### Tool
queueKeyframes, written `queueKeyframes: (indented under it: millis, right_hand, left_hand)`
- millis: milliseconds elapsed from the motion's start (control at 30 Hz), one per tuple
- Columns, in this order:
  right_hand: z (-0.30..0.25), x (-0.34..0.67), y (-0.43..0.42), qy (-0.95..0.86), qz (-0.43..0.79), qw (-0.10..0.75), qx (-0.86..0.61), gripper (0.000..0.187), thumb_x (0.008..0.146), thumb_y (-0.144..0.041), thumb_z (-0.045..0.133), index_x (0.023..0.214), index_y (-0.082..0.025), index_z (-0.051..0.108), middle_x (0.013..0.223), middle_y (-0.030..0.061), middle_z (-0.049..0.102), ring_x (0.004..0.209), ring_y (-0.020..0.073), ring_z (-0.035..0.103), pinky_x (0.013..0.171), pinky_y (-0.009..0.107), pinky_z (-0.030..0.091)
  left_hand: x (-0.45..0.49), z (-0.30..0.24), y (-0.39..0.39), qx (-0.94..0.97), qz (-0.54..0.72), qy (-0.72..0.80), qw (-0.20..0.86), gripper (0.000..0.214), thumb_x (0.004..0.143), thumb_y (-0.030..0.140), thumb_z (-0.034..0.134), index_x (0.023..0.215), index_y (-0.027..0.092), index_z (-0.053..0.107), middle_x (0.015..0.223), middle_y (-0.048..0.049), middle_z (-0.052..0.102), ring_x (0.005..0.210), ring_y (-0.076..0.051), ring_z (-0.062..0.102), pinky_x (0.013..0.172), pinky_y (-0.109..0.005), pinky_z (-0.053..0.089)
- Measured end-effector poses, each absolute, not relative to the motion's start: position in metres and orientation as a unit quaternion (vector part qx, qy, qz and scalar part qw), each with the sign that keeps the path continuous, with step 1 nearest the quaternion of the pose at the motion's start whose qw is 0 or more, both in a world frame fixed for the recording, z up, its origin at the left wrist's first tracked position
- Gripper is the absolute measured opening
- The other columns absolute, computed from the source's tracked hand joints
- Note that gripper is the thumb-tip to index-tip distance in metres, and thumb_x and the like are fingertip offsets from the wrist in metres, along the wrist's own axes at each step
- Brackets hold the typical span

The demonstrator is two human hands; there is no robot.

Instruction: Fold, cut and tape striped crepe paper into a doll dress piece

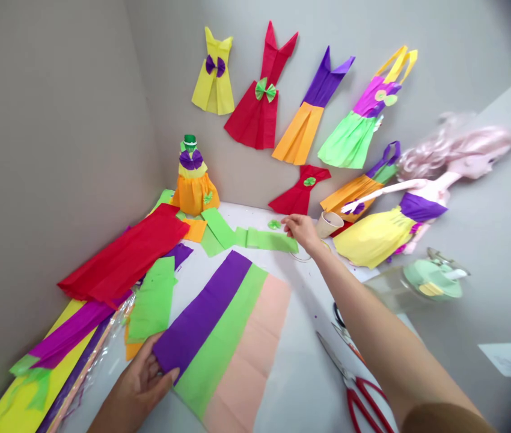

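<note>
Left fingers grasp the striped paper by its near purple end; right fingers sit beyond it, grip unclear.

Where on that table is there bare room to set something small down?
Between the striped sheet and the large scissors, the table is bare but for specks. It's crowded at left, under layered papers, and at back right, around the cup and doll.

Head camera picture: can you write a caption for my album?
Left hand holding striped paper, right hand by a green strip, bright paper dresses on the wall.
</note>
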State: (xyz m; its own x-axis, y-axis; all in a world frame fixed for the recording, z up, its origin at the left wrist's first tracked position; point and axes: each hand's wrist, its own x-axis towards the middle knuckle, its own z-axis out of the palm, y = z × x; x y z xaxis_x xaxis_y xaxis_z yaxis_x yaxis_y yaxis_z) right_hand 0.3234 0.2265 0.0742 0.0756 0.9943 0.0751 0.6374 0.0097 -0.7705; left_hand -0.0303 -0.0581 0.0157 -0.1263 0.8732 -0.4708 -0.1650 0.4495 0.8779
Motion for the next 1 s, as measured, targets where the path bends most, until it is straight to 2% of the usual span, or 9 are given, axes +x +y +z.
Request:
queueKeyframes:
  millis: [167,333,467,567,633,733,833,900,1000]
  right_hand:
    - [0.068,0.291,0.167,-0.723,0.288,0.204,-0.593,0.017,0.081,-0.031,0.065,0.069,-0.019,0.066,0.059,-0.0004,0.062,0.055,0.0136,0.056,0.055,0.023,0.039]
    - [0.083,0.259,0.098,-0.766,0.259,0.179,-0.560,0.010,0.087,-0.030,0.062,0.090,-0.021,0.066,0.080,0.0029,0.066,0.070,0.0168,0.059,0.066,0.028,0.044]
    - [0.103,0.220,0.016,-0.822,0.275,0.190,-0.460,0.043,0.085,-0.043,0.069,0.119,-0.020,0.055,0.112,0.0116,0.064,0.098,0.0241,0.063,0.084,0.038,0.051]
    - [0.101,0.189,-0.038,-0.848,0.244,0.198,-0.427,0.081,0.066,-0.057,0.082,0.128,-0.018,0.048,0.121,0.0168,0.061,0.108,0.0322,0.060,0.090,0.045,0.053]
    - [0.093,0.173,-0.060,-0.862,0.209,0.207,-0.412,0.090,0.058,-0.057,0.085,0.128,-0.016,0.047,0.121,0.0189,0.061,0.106,0.0357,0.061,0.089,0.048,0.054]
    - [0.082,0.165,-0.072,-0.868,0.136,0.220,-0.424,0.058,0.073,-0.033,0.078,0.121,-0.015,0.051,0.117,0.0183,0.063,0.104,0.0350,0.062,0.089,0.048,0.053]
    - [0.088,0.173,-0.070,-0.853,0.127,0.239,-0.446,0.022,0.085,-0.010,0.054,0.105,-0.018,0.057,0.101,0.0126,0.068,0.090,0.0276,0.065,0.079,0.042,0.055]
    - [0.103,0.185,-0.065,-0.818,0.200,0.280,-0.460,0.018,0.088,-0.010,0.047,0.098,-0.020,0.059,0.091,0.0082,0.067,0.080,0.0226,0.064,0.071,0.036,0.053]
    - [0.136,0.206,-0.057,-0.686,0.397,0.356,-0.496,0.007,0.090,-0.024,0.056,0.090,-0.022,0.062,0.082,0.0024,0.065,0.072,0.0162,0.061,0.067,0.028,0.050]
  left_hand:
    - [-0.031,0.020,-0.058,0.292,0.433,0.603,0.603,0.077,0.057,0.049,0.087,0.120,0.020,0.052,0.106,-0.0099,0.075,0.109,-0.031,0.067,0.091,-0.035,0.057]
    - [-0.037,0.031,-0.056,0.280,0.401,0.614,0.619,0.079,0.055,0.048,0.087,0.122,0.020,0.054,0.112,-0.0102,0.073,0.116,-0.033,0.063,0.094,-0.036,0.056]
    - [-0.028,0.045,-0.055,0.285,0.423,0.595,0.621,0.080,0.057,0.046,0.087,0.123,0.019,0.051,0.116,-0.0117,0.071,0.115,-0.031,0.064,0.097,-0.036,0.053]
    - [-0.014,0.055,-0.053,0.302,0.439,0.572,0.623,0.083,0.056,0.047,0.086,0.124,0.018,0.049,0.114,-0.0117,0.071,0.113,-0.030,0.065,0.096,-0.035,0.053]
    - [-0.004,0.061,-0.053,0.322,0.444,0.558,0.623,0.082,0.058,0.046,0.085,0.126,0.019,0.048,0.114,-0.0104,0.071,0.113,-0.030,0.065,0.096,-0.036,0.053]
    - [0.008,0.072,-0.058,0.354,0.438,0.536,0.628,0.075,0.066,0.042,0.081,0.129,0.021,0.048,0.117,-0.0091,0.070,0.115,-0.030,0.063,0.098,-0.037,0.052]
    - [0.012,0.082,-0.063,0.393,0.423,0.509,0.638,0.062,0.077,0.045,0.073,0.129,0.021,0.049,0.120,-0.0094,0.067,0.118,-0.029,0.061,0.099,-0.037,0.051]
    - [0.009,0.084,-0.062,0.409,0.427,0.511,0.624,0.059,0.081,0.049,0.068,0.129,0.022,0.049,0.122,-0.0101,0.066,0.119,-0.030,0.060,0.101,-0.039,0.049]
    - [-0.003,0.074,-0.055,0.406,0.466,0.543,0.568,0.061,0.079,0.054,0.069,0.126,0.021,0.051,0.123,-0.0127,0.063,0.123,-0.031,0.057,0.107,-0.041,0.044]
